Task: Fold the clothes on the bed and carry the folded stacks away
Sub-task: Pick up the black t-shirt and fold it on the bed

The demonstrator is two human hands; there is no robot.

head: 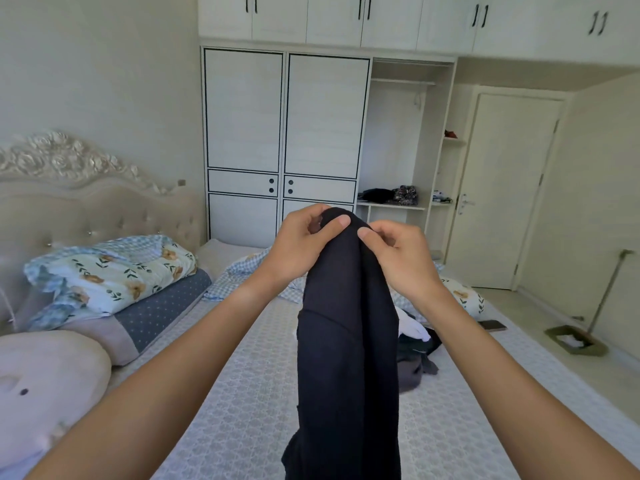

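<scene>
A long dark navy garment [346, 341] hangs in front of me above the bed [249, 393]. My left hand [301, 244] grips its top edge, thumb on the front. My right hand [398, 252] pinches the same top edge just to the right, the two hands close together. The cloth drops straight down past the lower edge of the view. Behind it, on the bed to the right, lies a small heap of dark, grey and white clothes [415, 348], partly hidden by the garment.
A folded floral quilt [110, 275] on pillows and a pink round cushion [45, 382] lie at the left by the headboard. A phone [493, 325] rests near the bed's right edge. A dustpan with broom [576, 341] stands on the floor. The wardrobe's open shelf [391, 199] holds folded clothes.
</scene>
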